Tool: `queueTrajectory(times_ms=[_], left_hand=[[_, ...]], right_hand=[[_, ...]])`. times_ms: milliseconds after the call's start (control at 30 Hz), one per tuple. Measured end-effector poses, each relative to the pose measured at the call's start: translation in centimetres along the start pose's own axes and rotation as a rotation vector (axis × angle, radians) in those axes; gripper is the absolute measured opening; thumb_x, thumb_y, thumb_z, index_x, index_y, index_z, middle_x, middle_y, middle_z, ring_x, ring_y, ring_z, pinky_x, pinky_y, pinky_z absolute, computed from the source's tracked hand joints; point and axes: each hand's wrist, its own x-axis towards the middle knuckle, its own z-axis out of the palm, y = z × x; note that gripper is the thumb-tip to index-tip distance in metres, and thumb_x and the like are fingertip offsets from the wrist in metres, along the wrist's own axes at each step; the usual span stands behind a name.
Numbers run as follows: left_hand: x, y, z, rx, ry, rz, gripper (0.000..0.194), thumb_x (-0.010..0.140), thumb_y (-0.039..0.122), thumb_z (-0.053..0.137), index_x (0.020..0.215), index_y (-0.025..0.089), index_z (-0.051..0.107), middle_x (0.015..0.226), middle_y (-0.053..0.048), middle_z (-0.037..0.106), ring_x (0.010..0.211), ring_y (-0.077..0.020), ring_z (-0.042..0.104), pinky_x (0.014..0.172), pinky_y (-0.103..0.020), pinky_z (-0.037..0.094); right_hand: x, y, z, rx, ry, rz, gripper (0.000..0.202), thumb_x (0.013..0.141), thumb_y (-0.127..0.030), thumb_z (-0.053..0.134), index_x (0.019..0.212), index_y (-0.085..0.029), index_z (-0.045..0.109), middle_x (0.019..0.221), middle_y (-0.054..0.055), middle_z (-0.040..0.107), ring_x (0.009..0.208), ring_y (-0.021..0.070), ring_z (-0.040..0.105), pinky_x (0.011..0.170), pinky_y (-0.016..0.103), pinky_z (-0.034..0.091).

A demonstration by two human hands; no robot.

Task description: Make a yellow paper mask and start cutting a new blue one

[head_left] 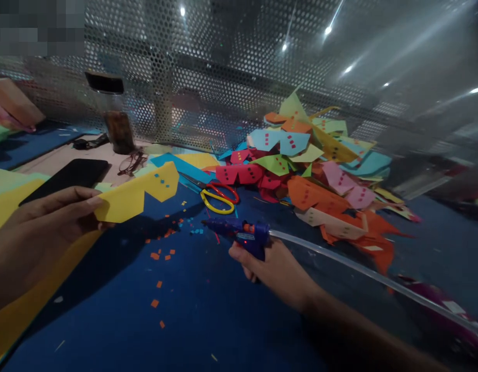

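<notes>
Between the thumb and fingers of my left hand is a yellow paper piece, notched along its lower edge, with small blue squares near its right end. My right hand grips a blue glue gun; its nozzle points left and a long clear glue stick runs out of its back. Small orange paper squares and tiny blue squares lie on the blue table below and between the hands. Scissors with red and yellow handles rest just beyond the glue gun.
Cut colored papers are heaped at the back right. At the back left are a lidded jar, glasses and a black phone. Yellow sheets lie under my left arm. A perforated metal panel stands behind.
</notes>
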Motion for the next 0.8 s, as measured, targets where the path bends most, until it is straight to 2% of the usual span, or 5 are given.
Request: queueTrajectory(times_ms=[200, 367, 533, 700, 800], left_hand=[[0.0, 0.0, 0.1, -0.052, 0.035, -0.028, 0.026, 0.061, 0.038, 0.085, 0.079, 0.023, 0.072, 0.083, 0.000, 0.061, 0.069, -0.0139, 0.062, 0.056, -0.017, 0.058], [0.2, -0.1, 0.0, -0.033, 0.041, 0.033, 0.025, 0.060, 0.037, 0.086, 0.078, 0.024, 0.074, 0.084, -0.001, 0.064, 0.072, -0.0156, 0.063, 0.060, -0.021, 0.060], [-0.1, 0.2, -0.1, -0.010, 0.012, -0.007, 0.023, 0.067, 0.038, 0.083, 0.081, 0.024, 0.072, 0.081, -0.002, 0.067, 0.072, -0.0170, 0.064, 0.055, -0.022, 0.057], [-0.1, 0.0, -0.3, -0.001, -0.003, -0.022, 0.029, 0.066, 0.043, 0.085, 0.083, 0.023, 0.073, 0.082, -0.001, 0.067, 0.075, -0.0162, 0.065, 0.063, -0.021, 0.058], [-0.2, 0.1, -0.2, 0.017, -0.004, -0.020, 0.031, 0.066, 0.045, 0.084, 0.083, 0.023, 0.073, 0.081, -0.001, 0.067, 0.072, -0.0158, 0.063, 0.059, -0.020, 0.056]], right_hand=[[1.3, -0.5, 0.7, -0.036, 0.018, -0.021, 0.028, 0.091, -0.047, 0.058, 0.088, -0.019, 0.059, 0.058, -0.004, 0.054, 0.051, 0.0112, 0.055, 0.051, 0.023, 0.043], [2.3, -0.9, 0.9, -0.106, 0.002, -0.052, 0.028, 0.091, -0.047, 0.058, 0.092, -0.019, 0.061, 0.060, -0.003, 0.057, 0.053, 0.0124, 0.056, 0.053, 0.024, 0.044], [2.0, -1.0, 1.1, -0.208, -0.009, -0.060, 0.035, 0.090, -0.054, 0.057, 0.090, -0.020, 0.065, 0.063, 0.001, 0.064, 0.059, 0.0163, 0.060, 0.056, 0.027, 0.045], [1.6, -1.1, 1.4, -0.347, 0.016, -0.075, 0.044, 0.088, -0.063, 0.054, 0.092, -0.022, 0.069, 0.068, 0.004, 0.068, 0.062, 0.0193, 0.062, 0.054, 0.028, 0.043], [1.6, -1.4, 1.5, -0.389, 0.022, -0.069, 0.045, 0.089, -0.063, 0.054, 0.092, -0.021, 0.069, 0.067, 0.005, 0.068, 0.060, 0.0198, 0.062, 0.054, 0.028, 0.042]])
